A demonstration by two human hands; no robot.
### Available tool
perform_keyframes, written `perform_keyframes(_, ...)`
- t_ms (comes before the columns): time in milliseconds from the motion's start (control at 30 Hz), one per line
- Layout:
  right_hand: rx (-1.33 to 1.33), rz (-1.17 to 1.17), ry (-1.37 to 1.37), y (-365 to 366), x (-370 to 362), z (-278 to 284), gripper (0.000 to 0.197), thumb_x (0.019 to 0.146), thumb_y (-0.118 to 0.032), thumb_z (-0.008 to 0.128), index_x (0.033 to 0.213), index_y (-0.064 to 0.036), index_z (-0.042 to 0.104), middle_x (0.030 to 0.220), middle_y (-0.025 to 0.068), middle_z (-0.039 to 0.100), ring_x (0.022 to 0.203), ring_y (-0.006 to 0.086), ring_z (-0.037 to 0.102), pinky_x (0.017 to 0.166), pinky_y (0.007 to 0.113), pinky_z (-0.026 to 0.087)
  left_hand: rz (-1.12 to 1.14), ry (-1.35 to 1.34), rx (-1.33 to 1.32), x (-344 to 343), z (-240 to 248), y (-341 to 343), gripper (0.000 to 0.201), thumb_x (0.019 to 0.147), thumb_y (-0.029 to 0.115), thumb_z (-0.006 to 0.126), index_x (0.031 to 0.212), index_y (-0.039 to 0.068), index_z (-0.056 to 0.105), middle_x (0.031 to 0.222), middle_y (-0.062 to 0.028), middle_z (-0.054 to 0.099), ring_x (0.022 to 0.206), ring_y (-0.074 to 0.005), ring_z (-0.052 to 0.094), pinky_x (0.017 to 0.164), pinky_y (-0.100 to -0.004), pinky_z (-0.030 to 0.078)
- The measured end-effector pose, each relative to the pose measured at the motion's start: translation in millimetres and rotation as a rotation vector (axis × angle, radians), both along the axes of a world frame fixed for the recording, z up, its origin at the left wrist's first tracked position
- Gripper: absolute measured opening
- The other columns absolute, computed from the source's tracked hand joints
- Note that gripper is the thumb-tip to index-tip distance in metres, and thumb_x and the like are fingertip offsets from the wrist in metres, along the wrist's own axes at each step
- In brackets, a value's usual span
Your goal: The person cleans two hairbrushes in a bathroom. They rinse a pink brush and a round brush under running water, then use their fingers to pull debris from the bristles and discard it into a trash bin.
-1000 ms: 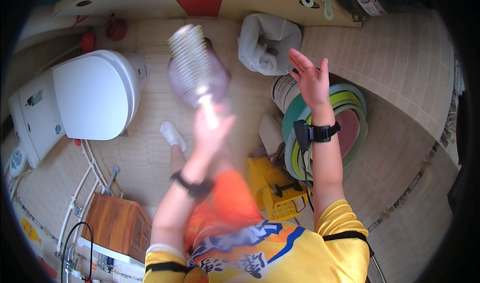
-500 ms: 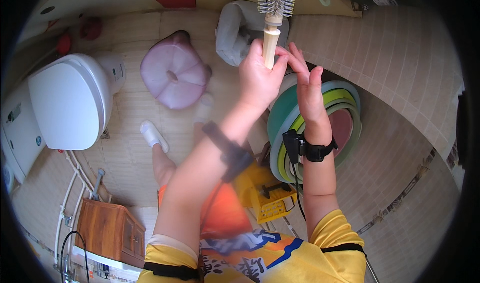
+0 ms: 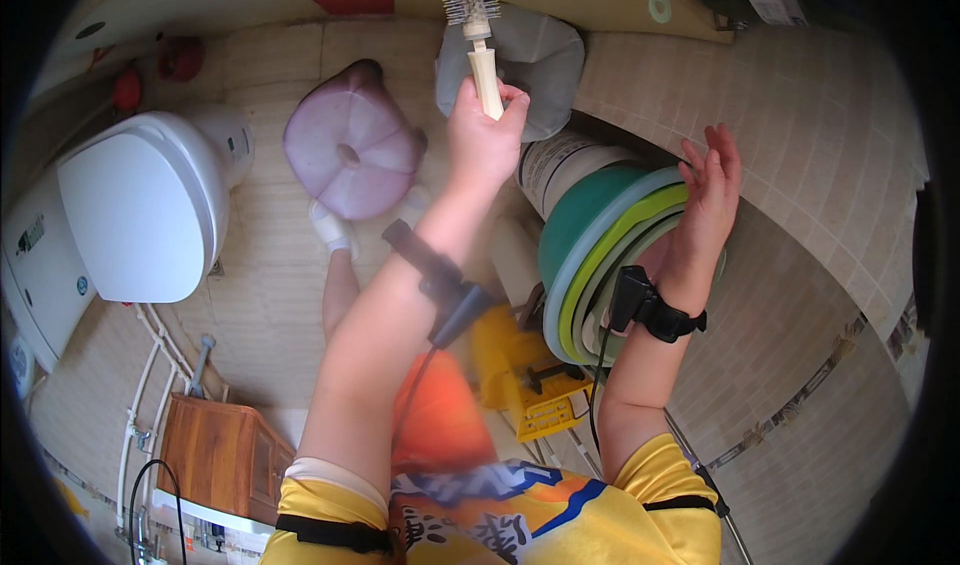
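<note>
A round hairbrush (image 3: 485, 80) with a pale handle and a bristled barrel points away from me at the top of the view. My left hand (image 3: 480, 140) is closed round the lower end of its handle. My right hand (image 3: 708, 200) is raised with fingers stretched and apart, holding nothing. It hovers over the right rim of the stacked basins (image 3: 600, 255), which are teal, lime green and pale green. Each wrist wears a black strap with a small box and a cable.
To the left stand a white toilet (image 3: 135, 210) and a wooden cabinet (image 3: 215, 450). A purple cushion-like seat (image 3: 350, 150) is on the floor near my feet. Ahead sits a grey lined bin (image 3: 555, 65). Beside the basins is a yellow plastic frame (image 3: 545, 410); the tiled wall (image 3: 800, 235) curves right.
My left hand has moved left with the hairbrush. My right hand has drawn away from it to the right, toward the wall. My foot has shifted closer to the purple seat.
</note>
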State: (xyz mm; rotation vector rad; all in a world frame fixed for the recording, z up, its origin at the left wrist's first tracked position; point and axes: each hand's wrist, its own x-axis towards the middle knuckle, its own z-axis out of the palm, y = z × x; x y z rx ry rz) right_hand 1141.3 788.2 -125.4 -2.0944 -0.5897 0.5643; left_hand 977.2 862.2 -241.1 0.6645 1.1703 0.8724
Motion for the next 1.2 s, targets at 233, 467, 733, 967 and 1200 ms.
perform_keyframes(233, 0.195, -0.006, 0.200, 4, -1, 6, 0.051, 0.091, -0.032, 0.034, 0.133, -0.0040, 0.026, 0.126, 0.0206, 0.041, 0.102, 0.0233, 0.053, 0.084, 0.032, 0.040, -0.006, 0.142, -0.001, -14, -16, 2, 0.020, 0.071, 0.007, 0.064, 0.081, 0.004, 0.047, 0.071, -0.0040, 0.061, 0.066, -0.0122, 0.057, 0.063, -0.0256, 0.044)
perform_keyframes(467, 0.057, 0.177, 0.203, 7, -8, -2, 0.061, 0.091, -0.044, 0.028, 0.137, -0.0050, 0.017, 0.121, 0.0229, 0.047, 0.071, 0.0184, 0.060, 0.064, 0.025, 0.045, -0.071, -0.040, -0.023, 1, -11, -5, 0.034, 0.067, 0.009, 0.071, 0.090, 0.002, 0.046, 0.084, -0.0064, 0.063, 0.075, -0.0121, 0.057, 0.070, -0.0262, 0.045)
perform_keyframes(733, 0.063, 0.256, 0.408, 16, -27, -16, 0.072, 0.088, -0.057, 0.022, 0.138, -0.0073, 0.010, 0.110, 0.0206, 0.055, 0.051, 0.0113, 0.053, 0.050, 0.021, 0.041, -0.045, -0.196, -0.021, 45, 20, -18, 0.035, 0.066, 0.008, 0.072, 0.086, 0.003, 0.044, 0.083, -0.0092, 0.062, 0.076, -0.0132, 0.057, 0.071, -0.0275, 0.045)
perform_keyframes(967, 0.058, 0.287, 0.341, 20, -35, -23, 0.067, 0.090, -0.053, 0.021, 0.137, -0.0066, 0.014, 0.106, 0.0186, 0.058, 0.053, 0.0106, 0.052, 0.051, 0.020, 0.040, -0.010, -0.208, -0.064, 41, 25, -22, 0.026, 0.070, 0.001, 0.066, 0.081, 0.004, 0.042, 0.072, -0.0052, 0.060, 0.067, -0.0110, 0.057, 0.065, -0.0256, 0.045)
perform_keyframes(1200, 0.290, 0.091, 0.300, 15, -10, -22, 0.056, 0.093, -0.043, 0.019, 0.130, -0.0026, 0.027, 0.092, 0.0177, 0.061, 0.054, 0.0148, 0.053, 0.055, 0.024, 0.043, 0.039, -0.090, -0.054, 27, 4, -18, 0.025, 0.071, -0.001, 0.064, 0.080, 0.005, 0.042, 0.071, -0.0050, 0.059, 0.068, -0.0112, 0.057, 0.066, -0.0251, 0.045)
